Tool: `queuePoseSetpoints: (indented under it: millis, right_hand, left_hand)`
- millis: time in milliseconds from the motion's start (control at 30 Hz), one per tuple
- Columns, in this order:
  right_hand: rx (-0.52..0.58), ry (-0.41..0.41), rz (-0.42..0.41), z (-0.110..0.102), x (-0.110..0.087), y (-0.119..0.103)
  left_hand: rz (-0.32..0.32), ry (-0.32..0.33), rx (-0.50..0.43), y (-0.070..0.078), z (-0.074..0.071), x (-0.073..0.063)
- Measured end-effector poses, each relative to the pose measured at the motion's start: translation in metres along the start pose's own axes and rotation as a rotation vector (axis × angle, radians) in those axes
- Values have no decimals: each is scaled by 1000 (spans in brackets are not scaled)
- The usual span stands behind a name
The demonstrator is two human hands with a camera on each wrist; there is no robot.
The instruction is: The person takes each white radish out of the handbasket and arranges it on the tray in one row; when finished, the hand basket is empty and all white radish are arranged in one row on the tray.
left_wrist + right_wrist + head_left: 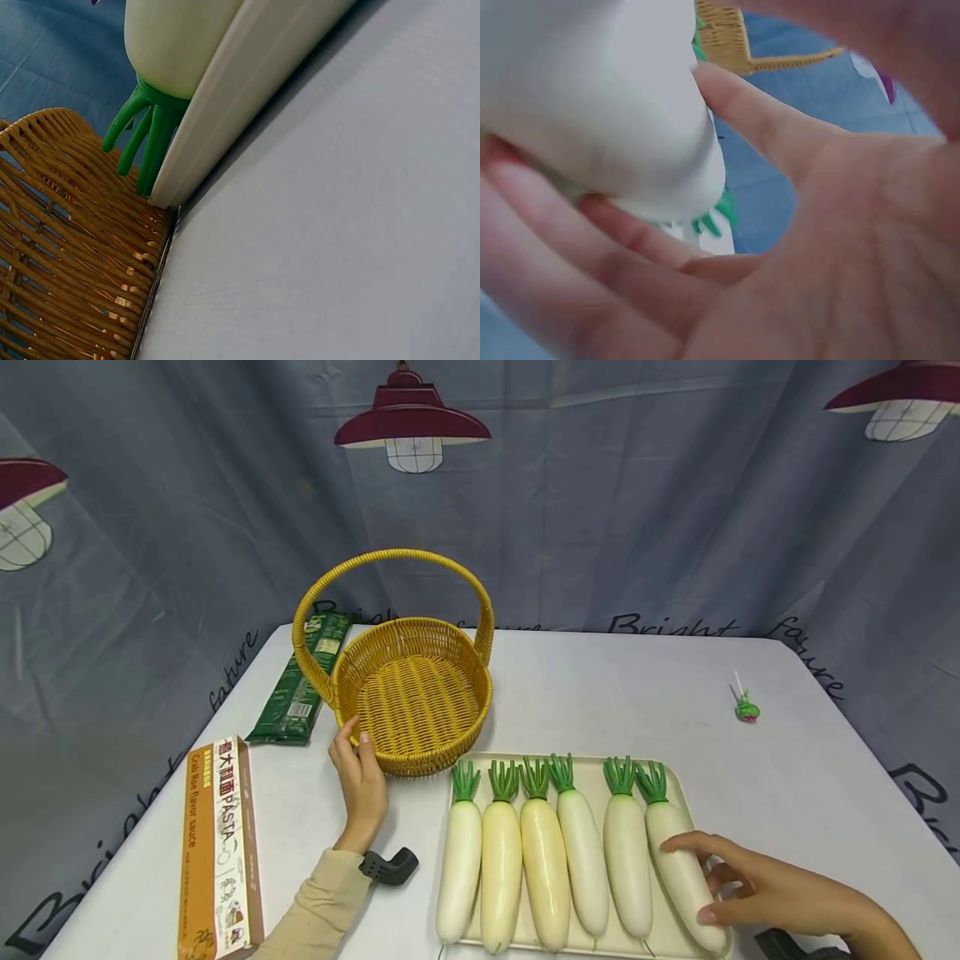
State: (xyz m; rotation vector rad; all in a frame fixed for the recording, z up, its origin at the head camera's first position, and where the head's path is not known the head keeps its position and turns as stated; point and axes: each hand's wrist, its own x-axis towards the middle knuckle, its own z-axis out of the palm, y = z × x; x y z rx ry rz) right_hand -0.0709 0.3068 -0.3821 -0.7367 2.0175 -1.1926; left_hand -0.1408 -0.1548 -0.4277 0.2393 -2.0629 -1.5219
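My left hand (363, 789) holds the near-left rim of a yellow-brown woven basket (420, 752) with a tall arched handle. That hand does not show in the left wrist view, where the basket's woven side (67, 247) appears. Several white radishes with green tops, two of them more yellowish, lie side by side on a cream tray (682, 789). My right hand (772, 889) grips the rightmost white radish (678, 852) with thumb and fingers about its lower half. Close up, the right wrist view shows the fingers around the radish (630, 112).
An orange-and-white pasta box (221, 852) lies at the left of the white table (592, 693). Behind it, a green packet (300, 685) lies partly behind the basket handle. A small green lollipop (747, 707) is at the back right. A grey printed curtain (600, 527) hangs around the table.
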Motion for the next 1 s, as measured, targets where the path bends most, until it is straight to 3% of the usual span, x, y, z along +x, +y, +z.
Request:
queuePoseSetpoints:
  millis: [167,367,500,600,733,800,867,1000]
  right_hand:
    - [-169,129,19,2,2,-5]
    - [-182,139,131,-3,0,-11]
    - [-205,166,172,-5,-1,-13]
    - [-284,239,205,-7,0,-18]
    - [-463,451,209,-11,9,-32]
    - [-550,585,158,-13,17,-41]
    - [-633,709,76,-16,26,-51]
    - [-700,874,-81,-27,50,-73]
  left_hand:
    - [1,0,0,0,1,1]
    - [0,-14,8,0,5,1]
    - [36,-17,97,2,7,-1]
    - [149,-6,217,6,8,-1]
    - [367,-40,370,19,12,-1]
    - [476,-64,418,30,15,-2]
    - [546,-106,437,45,20,-4]
    - [595,-262,435,91,30,1]
